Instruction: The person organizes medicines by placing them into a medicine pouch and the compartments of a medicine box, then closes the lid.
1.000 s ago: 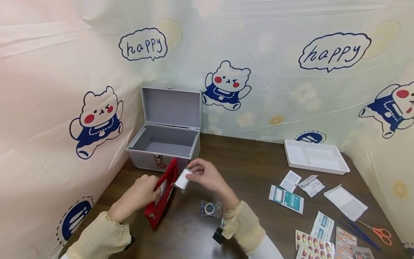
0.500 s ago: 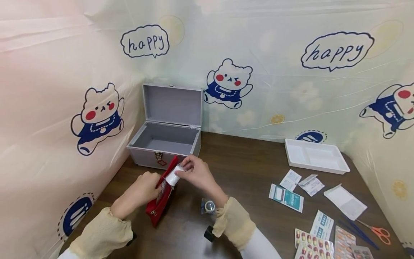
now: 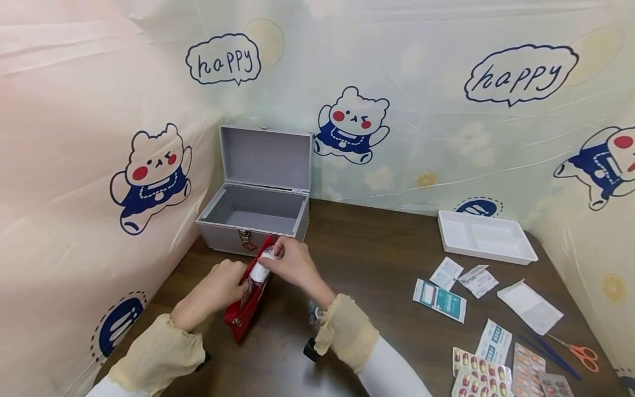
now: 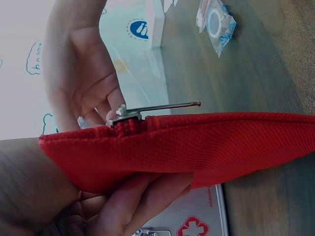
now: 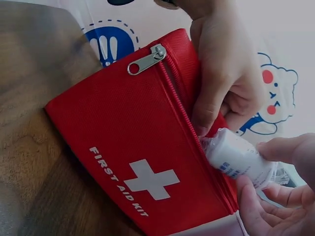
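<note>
My left hand (image 3: pixel 220 286) grips a red first aid pouch (image 5: pixel 113 113) by its upper edge, holding it upright and tilted. Its zipper is undone, with the metal pull (image 5: pixel 146 62) near the upper corner in the right wrist view. With thumb and fingers, my right hand (image 3: pixel 295 263) pinches a white bandage roll (image 5: pixel 238 155) in clear wrapping. One end of the roll lies right at the pouch's mouth. From the left wrist, the pouch's red side (image 4: pixel 221 142) hides most of the roll, and left fingers (image 4: pixel 142 201) curl under it.
Behind the pouch stands a silver case (image 3: pixel 225 237) with its lid raised. Wrapped tape (image 4: pixel 215 23) lies by my right wrist. On the right are a white tray (image 3: pixel 496 256), packets (image 3: pixel 448 304), pill blisters (image 3: pixel 483 375), blue tweezers (image 3: pixel 553 353) and orange-handled scissors (image 3: pixel 582 355).
My right hand has moved left with the bandage roll, from beside the pouch to its mouth. The left hand keeps its hold on the pouch.
</note>
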Tool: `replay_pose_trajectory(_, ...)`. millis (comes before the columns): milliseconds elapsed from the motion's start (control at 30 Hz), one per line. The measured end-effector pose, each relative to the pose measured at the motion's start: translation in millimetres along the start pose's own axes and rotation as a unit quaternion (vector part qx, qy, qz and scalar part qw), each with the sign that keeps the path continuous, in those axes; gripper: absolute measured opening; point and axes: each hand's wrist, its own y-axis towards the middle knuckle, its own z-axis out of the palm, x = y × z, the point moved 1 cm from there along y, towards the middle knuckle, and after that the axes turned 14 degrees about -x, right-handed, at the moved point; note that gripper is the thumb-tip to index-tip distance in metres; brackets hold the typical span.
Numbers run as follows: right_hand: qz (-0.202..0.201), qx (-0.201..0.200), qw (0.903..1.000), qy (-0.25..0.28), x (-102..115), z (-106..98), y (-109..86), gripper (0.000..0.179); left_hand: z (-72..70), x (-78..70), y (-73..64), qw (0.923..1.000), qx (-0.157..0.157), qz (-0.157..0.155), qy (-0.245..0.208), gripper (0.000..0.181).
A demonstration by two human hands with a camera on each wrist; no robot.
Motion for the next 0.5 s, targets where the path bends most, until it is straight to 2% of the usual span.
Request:
replay_pose_trajectory(200,-0.017,0.006,0.9979,-0.062,-3,12,2.0,0.032,2.2,1.0,-0.4,0.9992,-0.028,0.025,0.017,0.018)
replay_pose_trajectory(333,-0.038,-0.002,0.9941,-0.102,-8,19,3.0,0.034,1.6,-0.1,1.6,0.9996,-0.021,0.012,0.014,0.016)
replay_pose_trajectory(500,-0.079,-0.017,0.9836,-0.161,-13,27,1.7,0.034,3.3,1.9,1.3,0.9999,-0.012,0.003,0.012,0.013)
